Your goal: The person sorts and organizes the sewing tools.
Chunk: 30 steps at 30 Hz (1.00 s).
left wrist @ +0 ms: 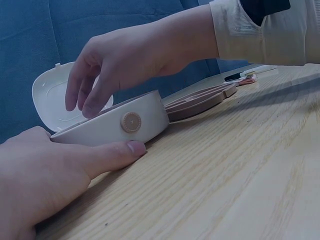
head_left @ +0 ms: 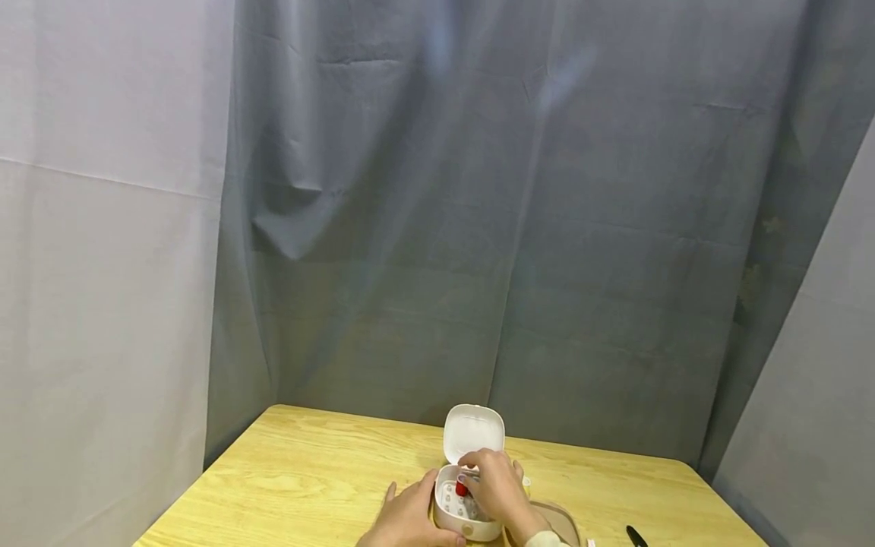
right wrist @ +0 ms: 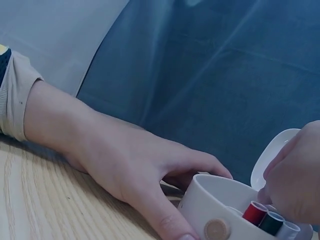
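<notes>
A small white box (head_left: 487, 532) with a round tan button stands on the table, its lid (head_left: 474, 431) raised at the back. My left hand (head_left: 410, 516) holds the box's left side, the thumb along the front wall. My right hand (head_left: 499, 486) reaches in from the right, fingertips pointing down inside the rim. Beside those fingertips stand a red thread spool (right wrist: 254, 214), a dark green spool (right wrist: 271, 223) and a white spool (right wrist: 288, 232). Small pegs (head_left: 447, 498) show on the box floor. I cannot tell whether the right fingers pinch a spool.
To the right of the box lies a flat brown case (left wrist: 202, 104) with ridged contents or edges. A slim black object (head_left: 636, 536) is near the table's front right. Grey curtains (head_left: 383, 228) hang behind the wooden table (head_left: 287, 471).
</notes>
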### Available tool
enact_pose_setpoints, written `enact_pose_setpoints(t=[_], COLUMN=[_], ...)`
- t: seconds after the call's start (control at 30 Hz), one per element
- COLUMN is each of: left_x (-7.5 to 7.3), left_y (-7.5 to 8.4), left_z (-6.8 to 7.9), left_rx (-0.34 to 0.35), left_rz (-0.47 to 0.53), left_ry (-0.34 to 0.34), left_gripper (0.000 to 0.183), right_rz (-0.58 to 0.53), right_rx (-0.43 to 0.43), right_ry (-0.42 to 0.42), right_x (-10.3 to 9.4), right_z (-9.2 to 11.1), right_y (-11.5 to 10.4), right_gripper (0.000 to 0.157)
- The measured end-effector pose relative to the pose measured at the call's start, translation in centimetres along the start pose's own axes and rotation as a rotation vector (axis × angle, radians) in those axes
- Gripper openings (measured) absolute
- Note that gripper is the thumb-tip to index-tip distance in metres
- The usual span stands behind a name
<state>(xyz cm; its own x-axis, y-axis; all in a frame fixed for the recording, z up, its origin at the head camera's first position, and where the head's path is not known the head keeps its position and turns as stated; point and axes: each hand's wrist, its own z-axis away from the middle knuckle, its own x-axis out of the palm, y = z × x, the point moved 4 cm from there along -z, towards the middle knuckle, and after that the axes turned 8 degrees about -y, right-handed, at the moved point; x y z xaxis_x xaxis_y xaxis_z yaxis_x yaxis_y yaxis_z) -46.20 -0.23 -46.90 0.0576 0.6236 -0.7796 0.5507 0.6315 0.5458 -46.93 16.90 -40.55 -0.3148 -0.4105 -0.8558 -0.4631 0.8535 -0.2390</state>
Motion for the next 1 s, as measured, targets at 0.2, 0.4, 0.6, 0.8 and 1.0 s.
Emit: enact_pose_setpoints(t=[0.2, 0.4, 0.6, 0.8, 1.0], left_x=[0.0, -0.3, -0.2, -0.2, -0.3], left_y=[0.3, 0.7, 0.4, 0.4, 0.6], left_z=[0.2, 0.2, 0.2, 0.3, 0.4], left_rx=[-0.001, -0.002, -0.015, -0.038, -0.036], left_rz=[0.0, -0.042, -0.058, -0.063, -0.058], left_ry=[0.005, 0.02, 0.015, 0.008, 0.008], left_gripper=[0.11, 0.111, 0.113, 0.115, 0.115], right_rz=[-0.01, -0.012, -0.029, -0.045, -0.079], right_rx=[-0.004, -0.003, 0.025, 0.041, 0.058], right_ry=[0.032, 0.06, 0.066, 0.09, 0.099], right_x=[-0.4, -1.0, -1.6, -2.2, -2.7], right_z=[0.2, 0.1, 0.1, 0.2, 0.3], right_y=[0.1, 0.6, 1.2, 1.7, 2.5], right_gripper=[0.024, 0.027, 0.03, 0.029, 0.028])
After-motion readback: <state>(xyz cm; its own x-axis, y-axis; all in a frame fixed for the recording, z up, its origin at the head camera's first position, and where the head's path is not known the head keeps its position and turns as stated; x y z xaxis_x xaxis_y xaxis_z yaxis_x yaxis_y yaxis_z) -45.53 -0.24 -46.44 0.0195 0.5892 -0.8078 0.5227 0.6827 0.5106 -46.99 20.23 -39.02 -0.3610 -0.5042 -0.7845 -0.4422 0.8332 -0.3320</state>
